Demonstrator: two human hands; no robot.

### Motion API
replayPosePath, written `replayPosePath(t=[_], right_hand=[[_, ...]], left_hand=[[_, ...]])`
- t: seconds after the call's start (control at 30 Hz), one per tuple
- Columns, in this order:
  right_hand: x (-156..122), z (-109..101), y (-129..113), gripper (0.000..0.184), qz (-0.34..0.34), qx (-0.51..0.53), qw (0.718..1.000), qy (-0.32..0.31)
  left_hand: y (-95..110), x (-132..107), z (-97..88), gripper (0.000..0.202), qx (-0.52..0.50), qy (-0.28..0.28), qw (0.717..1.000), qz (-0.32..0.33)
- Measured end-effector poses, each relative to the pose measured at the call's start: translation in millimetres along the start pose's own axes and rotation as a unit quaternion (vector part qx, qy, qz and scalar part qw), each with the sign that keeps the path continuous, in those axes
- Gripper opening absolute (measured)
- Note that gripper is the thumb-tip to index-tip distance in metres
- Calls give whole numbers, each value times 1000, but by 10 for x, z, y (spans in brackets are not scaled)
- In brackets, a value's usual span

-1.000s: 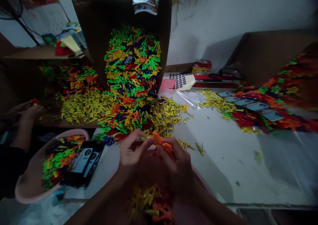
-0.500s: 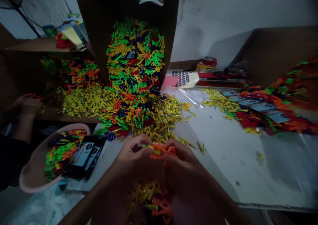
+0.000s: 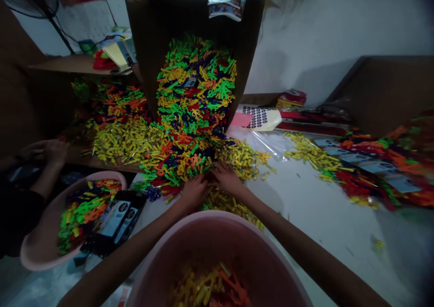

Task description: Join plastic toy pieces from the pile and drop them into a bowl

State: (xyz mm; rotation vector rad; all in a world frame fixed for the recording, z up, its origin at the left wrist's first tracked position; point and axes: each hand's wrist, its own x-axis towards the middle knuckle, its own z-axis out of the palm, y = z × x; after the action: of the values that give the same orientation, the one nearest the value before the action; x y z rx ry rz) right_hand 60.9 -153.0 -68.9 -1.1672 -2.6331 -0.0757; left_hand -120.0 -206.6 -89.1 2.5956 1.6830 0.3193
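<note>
My two hands reach forward side by side into the near edge of a big pile of small coloured plastic pieces (image 3: 190,117). The pile spills from a tipped cardboard box (image 3: 152,31). My left hand (image 3: 195,190) has its fingers curled down into red and yellow pieces. My right hand (image 3: 227,177) lies with fingers stretched onto the pile just beside it. Below my forearms stands a pink basin (image 3: 217,219), with yellow and orange pieces at its bottom.
Another person's hand (image 3: 50,151) works at the far left. A second pink basin (image 3: 37,252) holds pieces and black packaged cards (image 3: 115,216). More pieces and blue cards (image 3: 373,164) lie at the right. A dotted sticker sheet (image 3: 261,117) and a clear bag (image 3: 267,139) lie behind.
My hands were together over the basin holding orange pieces. They have moved forward to the pile, and the orange pieces are out of them. The view has shifted so the basin shows.
</note>
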Motion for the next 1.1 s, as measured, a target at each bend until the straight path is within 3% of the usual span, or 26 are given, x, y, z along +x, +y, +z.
replayPosePath(t=[0.13,0.23,0.3,0.37,0.47,0.53,0.57,0.63,0.73,0.8,0.87,0.97,1.03,1.1], right_hand=[[94,73,38,48,-50,-55,997,-30],[71,69,101,33,-90,-55,994,-28],[59,86,133,20,-97,-35,994,-23],[58,100,148,20,-92,-5,996,-5],[57,41,119,20,-39,120,989,83],[30,-78,52,18,49,280,945,161],[0,-159,4,18,104,373,904,182],[-93,-344,-111,21,213,551,787,180],[-297,-619,-295,29,313,720,605,130],[-449,-775,-404,32,344,763,535,111],[-597,-902,-504,32,361,776,507,99],[-796,-1048,-651,30,367,774,507,96],[-902,-1118,-752,28,354,771,522,86],[-981,-1166,-851,32,333,751,565,78]], left_hand=[[-49,-188,-29,25,-40,40,997,-48],[-126,-345,-112,27,-150,90,980,-99],[-157,-400,-165,28,-240,122,954,-129],[-159,-412,-227,32,-321,145,922,-161],[-112,-380,-375,33,-463,164,845,-212],[-50,-349,-528,32,-572,164,772,-222],[-11,-336,-617,32,-616,161,738,-224],[82,-323,-802,31,-675,150,687,-223],[235,-342,-1026,29,-695,146,671,-212],[328,-374,-1114,27,-688,138,685,-196],[411,-417,-1169,28,-684,121,695,-186],[536,-490,-1241,27,-678,111,707,-168],[629,-539,-1285,26,-665,110,723,-152],[721,-582,-1310,26,-652,109,738,-138]])
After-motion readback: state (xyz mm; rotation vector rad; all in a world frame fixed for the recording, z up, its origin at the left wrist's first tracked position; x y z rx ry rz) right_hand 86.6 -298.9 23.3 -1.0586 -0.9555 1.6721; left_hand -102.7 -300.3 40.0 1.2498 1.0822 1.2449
